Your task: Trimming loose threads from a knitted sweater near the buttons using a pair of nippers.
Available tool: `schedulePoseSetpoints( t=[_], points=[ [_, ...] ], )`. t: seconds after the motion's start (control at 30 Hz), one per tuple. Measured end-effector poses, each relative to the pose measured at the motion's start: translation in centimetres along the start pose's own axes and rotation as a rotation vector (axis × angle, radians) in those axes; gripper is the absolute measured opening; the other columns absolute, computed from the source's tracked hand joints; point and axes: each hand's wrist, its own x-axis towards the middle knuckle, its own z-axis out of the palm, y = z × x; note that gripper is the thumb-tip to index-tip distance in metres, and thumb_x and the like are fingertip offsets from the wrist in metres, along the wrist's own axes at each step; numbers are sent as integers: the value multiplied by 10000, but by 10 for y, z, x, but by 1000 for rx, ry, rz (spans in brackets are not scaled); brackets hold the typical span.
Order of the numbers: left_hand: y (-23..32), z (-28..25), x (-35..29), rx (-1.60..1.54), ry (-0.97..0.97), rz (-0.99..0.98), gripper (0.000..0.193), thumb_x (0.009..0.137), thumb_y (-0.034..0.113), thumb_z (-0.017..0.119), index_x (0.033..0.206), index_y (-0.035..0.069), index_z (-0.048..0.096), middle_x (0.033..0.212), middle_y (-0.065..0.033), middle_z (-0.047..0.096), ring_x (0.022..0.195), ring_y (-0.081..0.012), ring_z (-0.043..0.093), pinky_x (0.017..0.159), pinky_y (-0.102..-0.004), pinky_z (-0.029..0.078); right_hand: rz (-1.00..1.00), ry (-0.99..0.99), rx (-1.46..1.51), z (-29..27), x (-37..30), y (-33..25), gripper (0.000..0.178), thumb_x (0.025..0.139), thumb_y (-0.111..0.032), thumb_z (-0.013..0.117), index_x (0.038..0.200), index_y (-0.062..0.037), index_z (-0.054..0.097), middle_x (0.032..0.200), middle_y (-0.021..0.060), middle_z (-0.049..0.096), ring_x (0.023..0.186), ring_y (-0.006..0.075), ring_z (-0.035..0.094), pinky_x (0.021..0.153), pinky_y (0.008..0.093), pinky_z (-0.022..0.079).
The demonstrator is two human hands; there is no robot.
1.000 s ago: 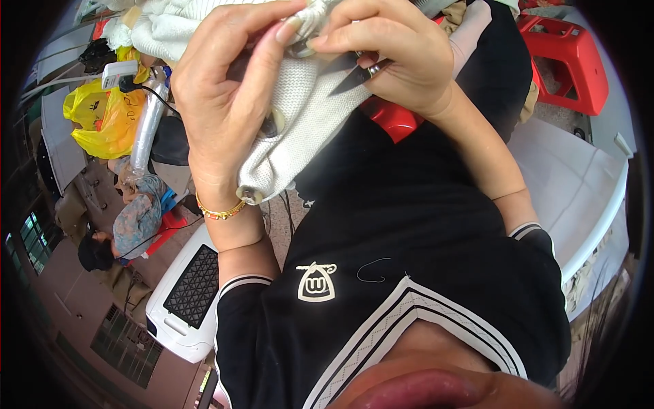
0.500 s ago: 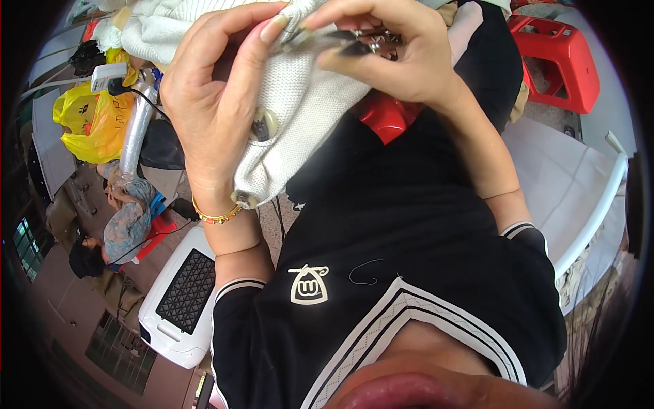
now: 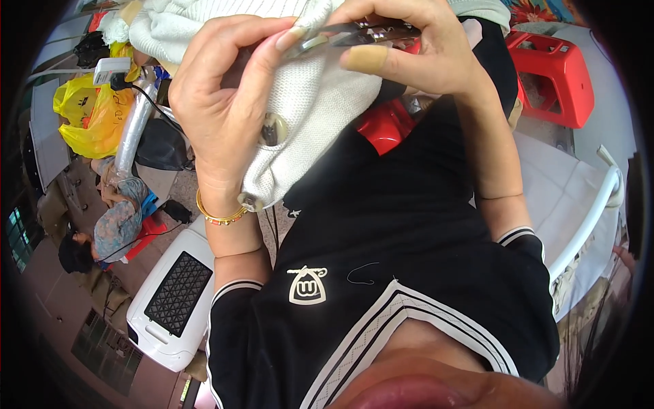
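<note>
A cream knit cardigan [image 3: 320,95] hangs from my raised hands over my lap. My left hand [image 3: 221,102] is closed, pinching the knit edge between thumb and fingertips beside a pale button [image 3: 311,46]. Two more buttons show lower on that edge: a brown-and-cream one [image 3: 274,129] by my palm and another [image 3: 250,201] by my wrist. My right hand [image 3: 443,61] curls around small metal thread snips [image 3: 381,32], a tan wrap on its thumb. The blades point left, tips close to the pinched button and slightly apart. Whether they touch thread cannot be made out.
A red plastic stool [image 3: 552,82] stands at far right, near a white chair [image 3: 579,204]. To the left are a yellow plastic bag [image 3: 95,119], a white charger with a black cable [image 3: 112,70] and a white case with a black grille [image 3: 177,293]. Another person [image 3: 119,218] sits beyond.
My right hand has turned a little, and its wrapped thumb now shows sharply below the blades. The snips' tips sit nearer the pinched button. My left hand keeps its pinch.
</note>
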Motion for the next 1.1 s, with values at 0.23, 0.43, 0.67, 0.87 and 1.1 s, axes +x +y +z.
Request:
schedulePoseSetpoints(
  t=[0.23, 0.43, 0.67, 0.87, 1.1],
  points=[
    [0, 4, 1, 4, 59, -30, 57, 874, 3, 736, 928, -12, 731, 886, -65, 687, 771, -113, 642, 690, -224, 502, -93, 105, 7, -5, -8, 25, 347, 840, -131, 807, 1117, 19, 663, 934, 73, 643, 772, 129, 586, 684, 254, 465],
    [-3, 3, -2, -18, 56, -4, 66, 907, -3, 695, 961, -13, 658, 954, -68, 629, 793, -122, 613, 694, -236, 502, 349, 11, -355, -16, -1, -18, 355, 826, -117, 819, 1123, 19, 680, 893, 76, 642, 765, 138, 591, 647, 271, 451],
    [-1, 2, -5, 52, 121, 107, 116, 886, -12, 712, 988, 10, 662, 959, -80, 640, 805, -147, 598, 711, -260, 502, 196, 146, -464, -5, 0, -17, 419, 766, -107, 851, 1144, 14, 717, 844, 93, 652, 723, 184, 599, 618, 283, 447],
    [-1, 2, -8, 114, 140, 240, 163, 850, -23, 738, 991, 29, 675, 944, -90, 658, 814, -166, 611, 709, -273, 507, 116, 172, -381, -3, 10, -14, 437, 754, -110, 854, 1154, 6, 722, 832, 86, 648, 702, 193, 599, 618, 284, 456],
    [-6, 1, -6, 34, 138, 187, 138, 864, -10, 728, 987, 25, 675, 940, -88, 664, 833, -178, 618, 715, -271, 508, 115, 41, -443, -4, 11, -20, 396, 764, -110, 845, 1133, -11, 742, 810, 76, 635, 679, 174, 593, 583, 284, 452]
  ],
)
